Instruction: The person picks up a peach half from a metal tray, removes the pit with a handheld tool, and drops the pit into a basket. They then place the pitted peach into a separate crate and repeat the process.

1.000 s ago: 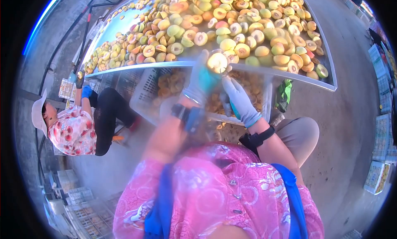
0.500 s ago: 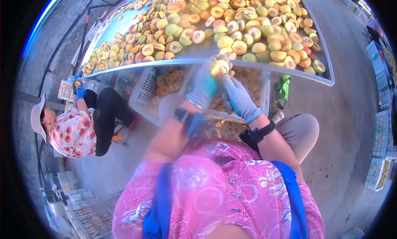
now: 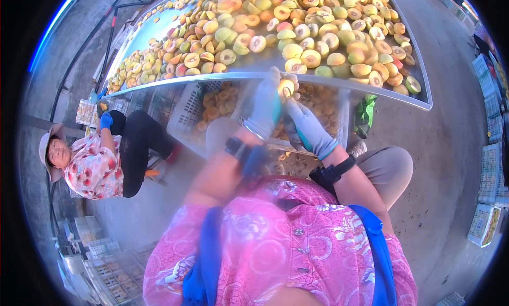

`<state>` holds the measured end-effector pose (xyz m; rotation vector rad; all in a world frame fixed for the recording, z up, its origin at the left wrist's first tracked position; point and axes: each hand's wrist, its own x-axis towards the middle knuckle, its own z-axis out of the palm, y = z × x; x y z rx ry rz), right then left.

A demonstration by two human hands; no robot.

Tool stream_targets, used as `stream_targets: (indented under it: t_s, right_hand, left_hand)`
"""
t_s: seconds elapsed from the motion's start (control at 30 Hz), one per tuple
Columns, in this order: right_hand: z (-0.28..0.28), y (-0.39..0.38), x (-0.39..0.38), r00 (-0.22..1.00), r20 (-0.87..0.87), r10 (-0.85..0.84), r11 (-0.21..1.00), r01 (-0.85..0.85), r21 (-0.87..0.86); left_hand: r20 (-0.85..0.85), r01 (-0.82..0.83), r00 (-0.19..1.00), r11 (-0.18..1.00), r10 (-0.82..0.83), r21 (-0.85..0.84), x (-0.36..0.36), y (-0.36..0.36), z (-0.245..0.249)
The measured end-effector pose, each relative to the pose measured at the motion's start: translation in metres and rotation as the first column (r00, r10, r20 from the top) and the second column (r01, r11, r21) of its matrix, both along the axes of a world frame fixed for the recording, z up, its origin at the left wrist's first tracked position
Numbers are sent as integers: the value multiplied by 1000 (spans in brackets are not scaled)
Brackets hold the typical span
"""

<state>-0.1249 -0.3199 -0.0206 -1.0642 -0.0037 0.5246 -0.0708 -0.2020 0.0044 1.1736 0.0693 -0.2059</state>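
Observation:
My gloved left hand (image 3: pixel 265 107) is closed round a yellow peach half (image 3: pixel 286 87), held just in front of the metal table's near edge with its cut face showing. My gloved right hand (image 3: pixel 312 127) meets the fruit from the right, its fingertips pinched together at the cut face. Whatever those fingers grip, perhaps a small tool, is too small and hidden to make out. Beyond both hands, many halved peaches (image 3: pixel 310 58) lie heaped on the metal table (image 3: pixel 254 61), some with pits showing.
Below the table edge stand plastic crates (image 3: pixel 185 112) with fruit pieces (image 3: pixel 220 102) inside. A green bag (image 3: pixel 365 115) hangs at the right. To the left sits a co-worker (image 3: pixel 95 165) in blue gloves. Stacked crates (image 3: pixel 485 221) line the right side.
The peach half has turned slightly in my left hand; both hands stay close together at the table edge. The co-worker's head has turned. The view has shifted a little.

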Motion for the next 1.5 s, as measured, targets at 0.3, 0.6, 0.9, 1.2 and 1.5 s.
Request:
stream_targets:
  t_s: [0.3, 0.6, 0.9, 1.2, 1.5]
  right_hand:
    - [-9, 4, 0, 1000, 16, 15, 1000, -16, 2]
    - [-3, 3, -1, 996, -56, 63, 997, -64, -30]
    - [12, 7, -9, 1000, -19, -8, 1000, 8, 16]
    - [16, 4, -10, 997, -29, -72, 993, 74, 89]
    - [16, -3, -12, 991, -74, 110, 986, -100, 134]
  left_hand:
    - [29, 11, 999, 998, -13, 66, -5, 6, -3]
    - [-132, 6, 991, 980, -33, -200, -5, 13, -8]
    - [-120, -22, 993, 971, -7, -237, -8, 9, -8]
    - [-74, -48, 997, 937, 24, -347, -7, 2, -12]
    - [19, 63, 998, 997, -62, -54, -11, 11, 6]
